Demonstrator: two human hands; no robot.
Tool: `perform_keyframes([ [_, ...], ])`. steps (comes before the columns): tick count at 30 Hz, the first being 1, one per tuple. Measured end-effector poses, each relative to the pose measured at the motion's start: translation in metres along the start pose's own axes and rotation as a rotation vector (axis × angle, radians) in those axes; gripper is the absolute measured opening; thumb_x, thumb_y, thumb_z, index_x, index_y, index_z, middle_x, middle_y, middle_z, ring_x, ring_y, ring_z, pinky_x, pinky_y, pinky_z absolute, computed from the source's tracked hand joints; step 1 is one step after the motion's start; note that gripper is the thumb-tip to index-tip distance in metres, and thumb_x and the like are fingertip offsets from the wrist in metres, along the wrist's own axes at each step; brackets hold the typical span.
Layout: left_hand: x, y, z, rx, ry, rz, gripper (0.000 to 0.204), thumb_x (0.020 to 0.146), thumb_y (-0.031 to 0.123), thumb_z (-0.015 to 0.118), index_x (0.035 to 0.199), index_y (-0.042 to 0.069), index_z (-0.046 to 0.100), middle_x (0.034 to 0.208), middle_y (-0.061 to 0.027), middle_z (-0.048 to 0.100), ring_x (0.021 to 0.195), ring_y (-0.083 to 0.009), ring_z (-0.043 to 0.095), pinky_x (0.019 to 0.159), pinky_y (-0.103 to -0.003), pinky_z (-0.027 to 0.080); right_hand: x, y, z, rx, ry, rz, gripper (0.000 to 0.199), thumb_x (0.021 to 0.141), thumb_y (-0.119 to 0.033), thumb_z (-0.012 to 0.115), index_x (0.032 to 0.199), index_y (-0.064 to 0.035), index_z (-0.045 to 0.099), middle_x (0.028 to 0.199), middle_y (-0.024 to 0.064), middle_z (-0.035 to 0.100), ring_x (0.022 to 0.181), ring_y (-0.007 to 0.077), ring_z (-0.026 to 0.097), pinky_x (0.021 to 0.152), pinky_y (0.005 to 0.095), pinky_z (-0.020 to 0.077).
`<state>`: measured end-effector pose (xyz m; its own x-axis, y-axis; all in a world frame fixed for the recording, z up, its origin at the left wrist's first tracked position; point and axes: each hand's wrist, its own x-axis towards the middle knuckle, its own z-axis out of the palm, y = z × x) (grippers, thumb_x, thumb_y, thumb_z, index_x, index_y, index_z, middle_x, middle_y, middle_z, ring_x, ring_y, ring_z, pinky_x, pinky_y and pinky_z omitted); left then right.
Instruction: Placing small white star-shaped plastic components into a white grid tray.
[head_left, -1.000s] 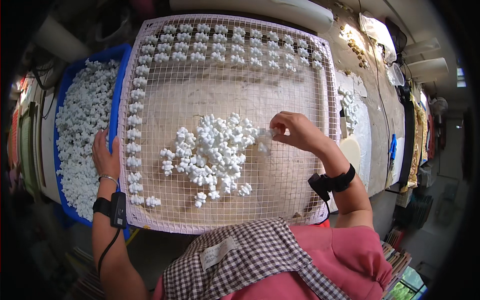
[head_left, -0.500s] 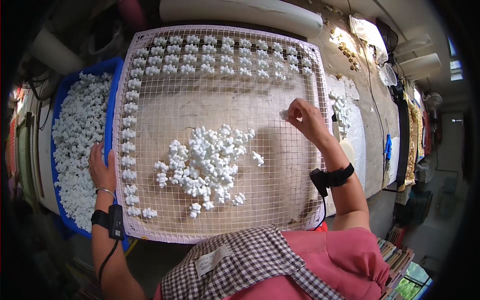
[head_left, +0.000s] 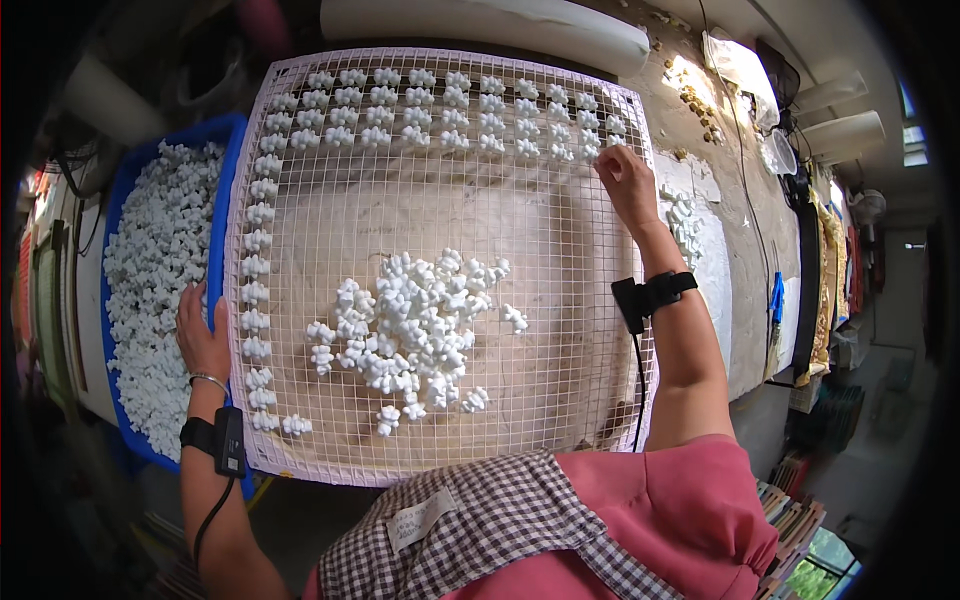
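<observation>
A wire grid panel (head_left: pixel 400 215) with a pale frame lies before me. Small white knobbly pieces (head_left: pixel 415 97) stand in rows along its far side and in a column down its left. More lie in a loose heap (head_left: pixel 410 320) on the mesh. My right hand (head_left: pixel 628 185) is over the far right of the grid, at the end of the rows, its fingertips pinched on a white piece that they mostly hide. My left hand (head_left: pixel 203 338) rests at the right rim of the blue bin (head_left: pixel 232 160), beside the grid frame, fingers and thumb apart.
White pieces (head_left: pixel 165 270) fill the bin. To the right of the grid, more white pieces (head_left: pixel 683 220) lie on a pale sheet, with a blue-handled tool (head_left: pixel 777 297) farther right. A white roll (head_left: pixel 490 30) lies behind the grid. A dark cable (head_left: pixel 745 180) crosses the right-hand surface.
My right hand has moved away from me and slightly right, from mid-grid to the row ends, with the white piece in its fingertips. My left hand stays at the bin rim.
</observation>
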<state>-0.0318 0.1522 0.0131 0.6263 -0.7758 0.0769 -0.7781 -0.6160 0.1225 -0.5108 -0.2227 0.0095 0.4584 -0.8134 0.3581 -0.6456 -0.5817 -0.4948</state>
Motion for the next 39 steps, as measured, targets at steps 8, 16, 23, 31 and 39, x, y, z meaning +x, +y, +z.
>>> perform_keyframes([
  [8,0.001,0.000,0.002,0.003,0.007,0.011,0.049,0.092,0.041,0.045,0.127,0.007,0.048,0.137,-0.0141,0.039,0.128,-0.0301,0.034,0.104,-0.043,0.027,-0.003,-0.004,-0.012,-0.021,-0.095,-0.022,0.016,0.076,-0.004,0.065,0.090,-0.0064,0.057,0.088,0.0073,0.058,0.076,0.0210,0.060,0.071,0.0311,0.0509],
  [16,0.001,0.004,-0.001,-0.020,0.000,-0.006,0.048,0.092,0.041,0.046,0.126,0.007,0.048,0.135,-0.0144,0.041,0.127,-0.0304,0.035,0.104,-0.042,0.028,-0.041,-0.130,-0.002,0.274,-0.736,-0.164,0.032,0.074,-0.007,0.068,0.104,-0.0081,0.057,0.105,0.0070,0.054,0.091,0.0218,0.058,0.077,0.0330,0.0511],
  [23,0.000,0.005,-0.002,0.004,-0.004,-0.015,0.048,0.092,0.042,0.045,0.126,0.007,0.049,0.136,-0.0144,0.040,0.128,-0.0308,0.035,0.104,-0.043,0.028,-0.045,-0.117,0.007,0.309,-0.524,0.010,0.021,0.078,-0.010,0.066,0.098,-0.0061,0.057,0.082,0.0076,0.059,0.070,0.0196,0.060,0.063,0.0301,0.0502],
  [31,0.001,0.002,-0.001,0.002,-0.024,-0.012,0.049,0.093,0.042,0.044,0.127,0.007,0.047,0.137,-0.0150,0.039,0.128,-0.0306,0.034,0.104,-0.043,0.028,-0.051,-0.101,0.007,0.238,-0.348,-0.096,0.024,0.075,0.000,0.065,0.098,-0.0053,0.057,0.084,0.0077,0.058,0.072,0.0196,0.061,0.066,0.0303,0.0522],
  [39,0.001,-0.003,0.003,-0.019,-0.001,0.008,0.049,0.093,0.041,0.045,0.126,0.006,0.048,0.135,-0.0160,0.041,0.127,-0.0319,0.036,0.104,-0.043,0.029,-0.010,-0.005,-0.034,-0.052,0.036,0.082,0.027,0.078,0.002,0.059,0.101,-0.0116,0.061,0.093,0.0065,0.063,0.069,0.0181,0.061,0.065,0.0286,0.0502],
])
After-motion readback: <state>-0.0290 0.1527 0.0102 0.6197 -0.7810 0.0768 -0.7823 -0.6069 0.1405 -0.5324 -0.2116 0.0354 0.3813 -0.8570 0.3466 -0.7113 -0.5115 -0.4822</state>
